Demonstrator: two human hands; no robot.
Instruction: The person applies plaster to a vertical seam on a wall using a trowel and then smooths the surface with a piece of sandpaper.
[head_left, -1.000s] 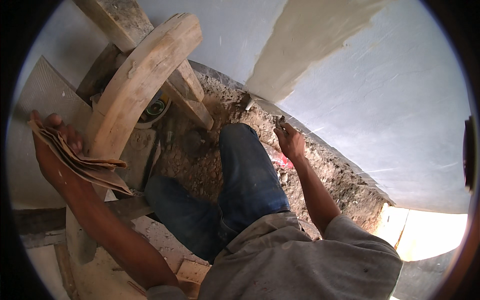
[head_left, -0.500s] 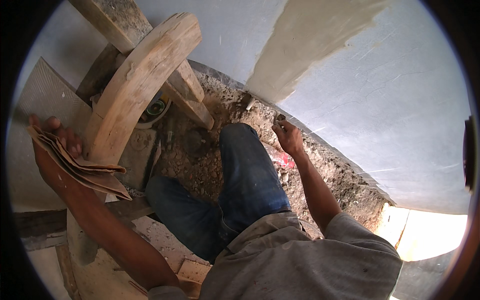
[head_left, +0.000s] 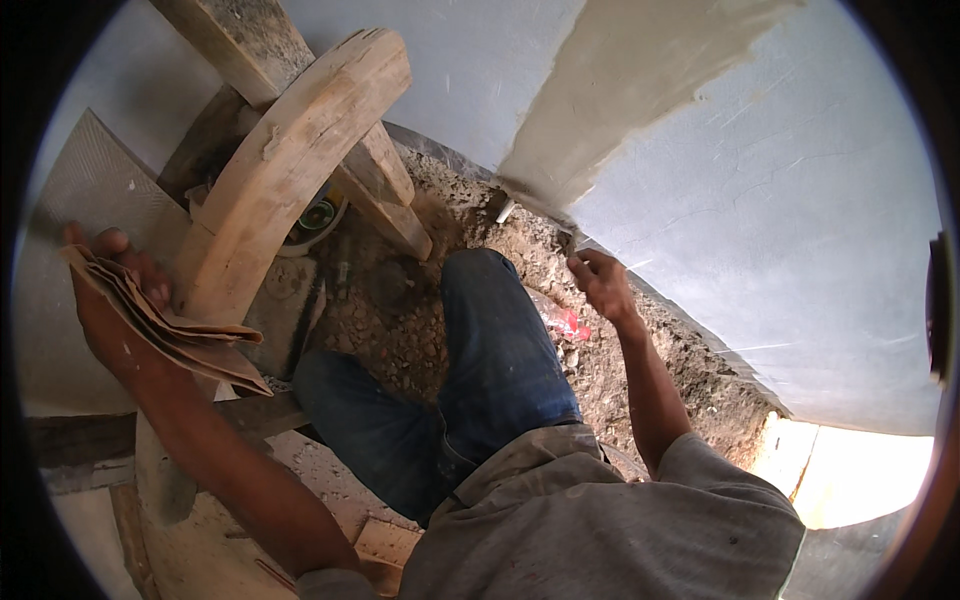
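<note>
A folded wad of brown paper (head_left: 165,315) lies across my left hand (head_left: 125,268), held between the thumb side and the palm. The curled fingers of that hand are beside a thick wooden beam (head_left: 290,165). My right hand (head_left: 603,285) is at the foot of the grey wall (head_left: 760,230), with thumb and fingers pinched together. A small, thin greyish piece (head_left: 573,242) shows at its fingertips, too small to name. Above it, a damp-looking beige plaster patch (head_left: 600,100) runs up the wall.
Crossed timbers (head_left: 385,205) stand at the upper left, with a round tub (head_left: 318,222) behind them. Loose rubble (head_left: 400,345) covers the ground around my knees. A short white pipe (head_left: 505,211) sticks out by the wall base. A clear-and-red plastic wrapper (head_left: 570,322) lies near my right wrist.
My right hand has shifted a little to the right and down along the wall's foot, still pinched. My left hand and the paper are almost where they were; the view has tilted slightly.
</note>
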